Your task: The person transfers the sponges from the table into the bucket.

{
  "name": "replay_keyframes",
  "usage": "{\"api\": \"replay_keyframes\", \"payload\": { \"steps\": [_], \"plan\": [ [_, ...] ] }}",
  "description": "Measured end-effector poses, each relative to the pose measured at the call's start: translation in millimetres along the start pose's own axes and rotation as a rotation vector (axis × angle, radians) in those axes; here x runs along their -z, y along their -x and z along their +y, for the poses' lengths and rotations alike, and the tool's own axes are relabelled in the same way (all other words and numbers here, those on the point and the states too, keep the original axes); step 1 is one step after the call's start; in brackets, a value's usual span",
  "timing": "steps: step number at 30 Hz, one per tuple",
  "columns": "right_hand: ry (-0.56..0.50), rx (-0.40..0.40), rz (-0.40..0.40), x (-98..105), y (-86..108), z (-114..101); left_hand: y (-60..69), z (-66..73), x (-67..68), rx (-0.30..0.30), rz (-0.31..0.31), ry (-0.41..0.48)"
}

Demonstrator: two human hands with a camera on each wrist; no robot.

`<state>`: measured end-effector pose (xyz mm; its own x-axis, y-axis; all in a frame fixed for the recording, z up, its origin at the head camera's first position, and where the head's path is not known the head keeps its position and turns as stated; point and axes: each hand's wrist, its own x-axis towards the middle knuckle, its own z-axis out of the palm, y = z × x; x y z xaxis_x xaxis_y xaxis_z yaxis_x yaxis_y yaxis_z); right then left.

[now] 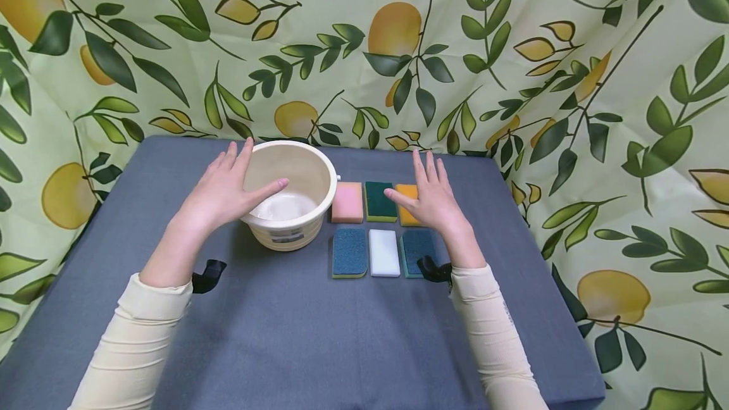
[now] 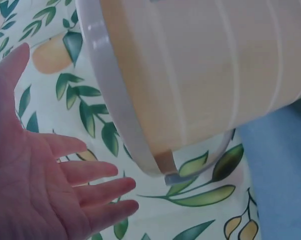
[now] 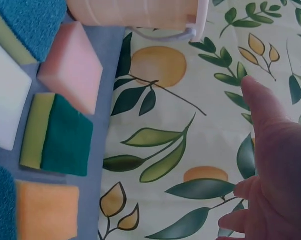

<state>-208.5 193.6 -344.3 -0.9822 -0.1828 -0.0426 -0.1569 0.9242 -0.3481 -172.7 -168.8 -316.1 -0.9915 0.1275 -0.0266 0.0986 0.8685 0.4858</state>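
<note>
My left hand (image 1: 222, 185) hovers over the left rim of a cream bucket (image 1: 287, 233), fingers spread and nothing held. In the left wrist view that hand (image 2: 45, 185) is apart from the bucket's rim (image 2: 120, 100). My right hand (image 1: 429, 198) is raised above the sponges, fingers extended, holding nothing. Beneath it lies an orange sponge (image 1: 407, 215), partly hidden. Left of that are a dark green scouring sponge (image 1: 380, 200) and a pink sponge (image 1: 347, 202). The nearer row has a blue scouring sponge (image 1: 350, 252), a white sponge (image 1: 384, 253) and another blue scouring sponge (image 1: 417, 247).
A blue-grey cloth covers the table (image 1: 296, 347). Behind it and at both sides hangs a curtain (image 1: 342, 5) printed with leaves and yellow fruit. The bucket's thin handle (image 2: 205, 167) hangs along its side. Black straps (image 1: 209, 276) are on both wrists.
</note>
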Motion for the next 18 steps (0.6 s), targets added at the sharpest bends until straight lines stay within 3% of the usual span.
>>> {"api": "replay_keyframes", "payload": {
  "steps": [6,11,18],
  "plan": [
    [-0.062,-0.006,-0.004,0,3.5,11,1.2,-7.3,9.9,0.026,0.019,0.083],
    [-0.088,-0.024,-0.023,-1,8.7,23,1.0,-17.8,20.8,0.050,0.049,0.101],
    [-0.111,-0.077,-0.044,-6,16.6,40,-2.3,-36.0,35.8,0.129,-0.039,0.151]
  ]
}}
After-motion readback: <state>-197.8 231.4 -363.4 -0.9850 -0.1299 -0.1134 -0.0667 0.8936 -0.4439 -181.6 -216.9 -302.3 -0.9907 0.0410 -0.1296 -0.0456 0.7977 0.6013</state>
